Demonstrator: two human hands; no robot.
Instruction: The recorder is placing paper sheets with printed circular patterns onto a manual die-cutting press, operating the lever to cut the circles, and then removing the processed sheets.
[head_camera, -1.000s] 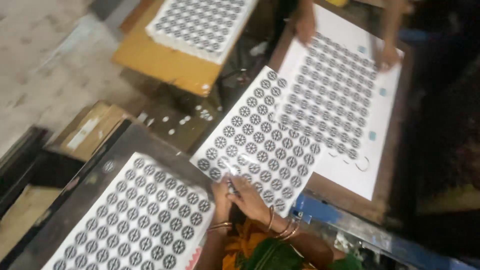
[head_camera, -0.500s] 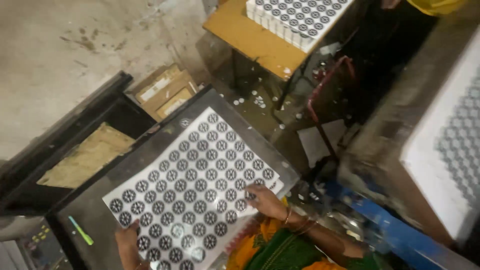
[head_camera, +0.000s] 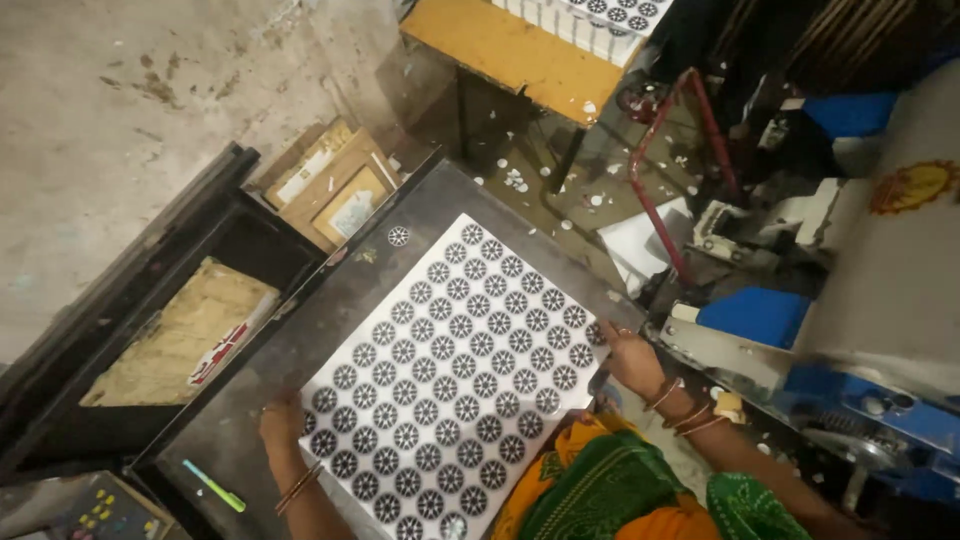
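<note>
Since 0.5 s ago printed sheet (head_camera: 455, 375) is shifted right | laid flat on dark table (head_camera: 300, 350) | gripped at edges by left hand (head_camera: 283, 420), right hand (head_camera: 630, 355) | final squaring seemingly left.

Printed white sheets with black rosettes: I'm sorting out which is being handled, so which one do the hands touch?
The white rosette-printed sheet on the dark metal table, with left hand and right hand at its edges; the other stack sits apart on the yellow table.
</note>
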